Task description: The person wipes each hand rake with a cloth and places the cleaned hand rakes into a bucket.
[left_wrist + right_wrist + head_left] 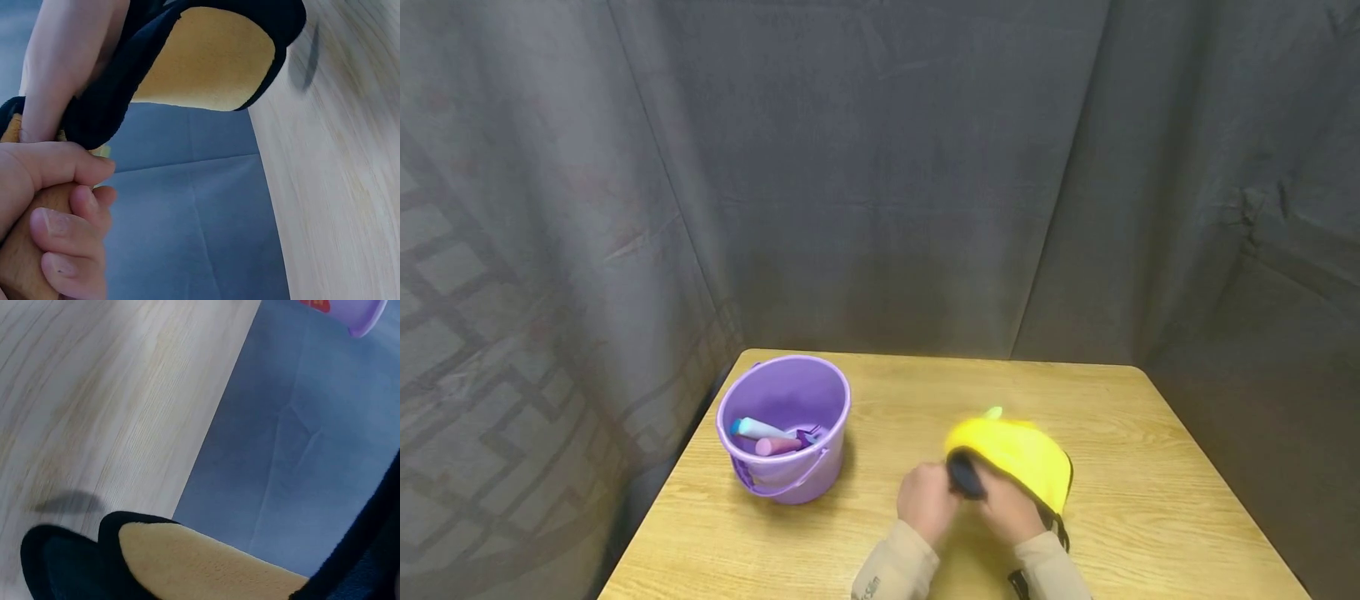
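Both hands are together at the near edge of a yellow fleecy item with black edging (pixel 1022 450), held above the wooden table. My left hand (pixel 927 502) grips its edge; in the left wrist view the fingers of that hand (pixel 69 250) curl round a tan part. My right hand (pixel 1011 507) grips the item from underneath, its fingertips hidden behind the cloth. A rounded black end (pixel 966 475) shows between the hands. In the right wrist view, a yellow panel (pixel 200 556) with a thick black border fills the bottom.
A purple bucket (pixel 831 479) stands at the table's left, its handle lowered in front. Inside lie a pale blue tool handle (pixel 763 429), a pink handle (pixel 777 446) and a purple forked piece (pixel 808 435). A grey curtain (pixel 887 208) hangs behind the table (pixel 1150 500).
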A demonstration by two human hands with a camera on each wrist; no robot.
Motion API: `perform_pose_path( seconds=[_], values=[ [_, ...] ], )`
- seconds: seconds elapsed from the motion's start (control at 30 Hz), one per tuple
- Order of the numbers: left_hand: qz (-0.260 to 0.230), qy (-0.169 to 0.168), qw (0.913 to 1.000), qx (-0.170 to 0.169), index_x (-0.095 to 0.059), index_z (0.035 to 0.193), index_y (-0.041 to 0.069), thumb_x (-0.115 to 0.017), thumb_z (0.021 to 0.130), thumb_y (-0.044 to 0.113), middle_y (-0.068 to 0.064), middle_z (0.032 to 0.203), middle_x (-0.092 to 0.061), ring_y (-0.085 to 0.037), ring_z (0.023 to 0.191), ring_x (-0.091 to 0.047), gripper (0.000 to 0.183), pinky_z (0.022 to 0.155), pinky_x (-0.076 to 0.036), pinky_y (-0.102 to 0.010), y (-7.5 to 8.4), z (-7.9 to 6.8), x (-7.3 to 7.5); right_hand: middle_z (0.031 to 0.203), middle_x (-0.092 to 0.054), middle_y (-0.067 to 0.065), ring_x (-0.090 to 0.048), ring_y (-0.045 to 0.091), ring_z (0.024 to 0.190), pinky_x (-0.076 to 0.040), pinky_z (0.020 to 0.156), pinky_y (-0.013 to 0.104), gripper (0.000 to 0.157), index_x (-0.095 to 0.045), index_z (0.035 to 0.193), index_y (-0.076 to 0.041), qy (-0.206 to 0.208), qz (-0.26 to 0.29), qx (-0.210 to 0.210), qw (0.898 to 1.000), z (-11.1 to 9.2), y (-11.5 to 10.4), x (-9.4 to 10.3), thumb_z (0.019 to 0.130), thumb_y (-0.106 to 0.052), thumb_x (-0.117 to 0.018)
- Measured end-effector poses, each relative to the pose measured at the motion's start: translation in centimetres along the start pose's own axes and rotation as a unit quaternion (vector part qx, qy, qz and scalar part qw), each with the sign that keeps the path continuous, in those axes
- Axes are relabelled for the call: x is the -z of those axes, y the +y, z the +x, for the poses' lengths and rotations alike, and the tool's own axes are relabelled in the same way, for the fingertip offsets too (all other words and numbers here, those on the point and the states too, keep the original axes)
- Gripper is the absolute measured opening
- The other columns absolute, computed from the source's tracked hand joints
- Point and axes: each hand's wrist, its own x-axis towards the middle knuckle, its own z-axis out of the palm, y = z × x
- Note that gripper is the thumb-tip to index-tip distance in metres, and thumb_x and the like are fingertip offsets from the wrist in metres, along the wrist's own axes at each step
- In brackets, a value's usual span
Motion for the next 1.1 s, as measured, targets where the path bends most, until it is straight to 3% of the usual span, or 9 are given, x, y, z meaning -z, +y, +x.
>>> perform_pose_path(
  seconds=[0.1, 0.2, 0.43, 0.6, 0.83, 1.1],
  values=[
    [0.008, 0.004, 0.9999, -0.008, -0.044, 0.048, 0.016, -0.073, 0.058, 0.008, 0.01, 0.044, -0.044, 0.001, 0.038, -0.031, 0.032, 0.037, -0.025, -0.013, 0.3, 0.0, 0.2, 0.092, -0.063, 0.015, -0.062, 0.026, 0.078, -0.049, 0.073, 0.038, 0.036, -0.055, 0.108, 0.002, 0.019, -0.006, 0.009, 1.0, 0.0, 0.0, -0.1, 0.073, 0.0, -0.063],
    [0.009, 0.003, 0.9999, -0.007, -0.047, 0.048, 0.016, -0.073, 0.058, 0.008, 0.011, 0.045, -0.046, 0.001, 0.038, -0.032, 0.029, 0.037, -0.026, -0.012, 0.4, 0.0, 0.2, 0.092, -0.063, 0.014, -0.063, 0.024, 0.077, -0.049, 0.073, 0.038, 0.034, -0.054, 0.108, 0.002, 0.012, -0.01, -0.008, 1.0, 0.0, -0.1, -0.1, 0.075, 0.0, -0.062],
    [0.004, -0.014, 0.9999, -0.004, -0.052, 0.053, 0.016, -0.072, 0.063, 0.011, 0.01, 0.045, -0.045, 0.002, 0.037, -0.031, 0.023, 0.036, -0.025, -0.011, 0.4, 0.0, 0.2, 0.08, -0.064, 0.008, -0.061, 0.019, 0.066, -0.051, 0.065, 0.037, 0.036, -0.053, 0.114, 0.0, -0.026, 0.011, -0.097, 0.995, 0.2, 0.0, 0.3, 0.079, -0.002, -0.058],
    [0.0, -0.025, 0.9997, 0.0, -0.049, 0.053, 0.014, -0.07, 0.066, 0.009, 0.01, 0.043, -0.038, 0.002, 0.036, -0.026, 0.026, 0.035, -0.021, -0.01, 0.3, -0.1, 0.3, 0.076, -0.06, -0.001, -0.06, 0.016, 0.067, -0.05, 0.062, 0.034, 0.02, -0.054, 0.105, -0.007, -0.019, 0.035, -0.13, 0.991, 0.5, 0.6, 0.3, 0.086, -0.007, -0.053],
    [0.005, -0.026, 0.9996, 0.006, -0.056, 0.059, 0.012, -0.072, 0.067, 0.013, 0.009, 0.046, -0.045, 0.001, 0.038, -0.032, 0.018, 0.037, -0.025, -0.01, 0.2, -0.2, 0.2, 0.073, -0.057, -0.002, -0.057, 0.014, 0.063, -0.048, 0.059, 0.032, 0.014, -0.054, 0.1, -0.007, -0.001, 0.024, -0.123, 0.992, 0.8, 0.9, 0.0, 0.087, -0.01, -0.053],
    [0.013, -0.009, 0.9998, -0.01, -0.055, 0.057, 0.013, -0.071, 0.066, 0.011, 0.01, 0.045, -0.042, 0.002, 0.037, -0.028, 0.019, 0.035, -0.021, -0.009, 0.1, -0.5, 0.1, 0.07, -0.054, -0.004, -0.053, 0.011, 0.062, -0.045, 0.056, 0.027, 0.008, -0.055, 0.09, -0.007, 0.016, 0.03, -0.123, 0.992, 0.8, 1.0, -0.2, 0.082, -0.003, -0.055]
  ],
)
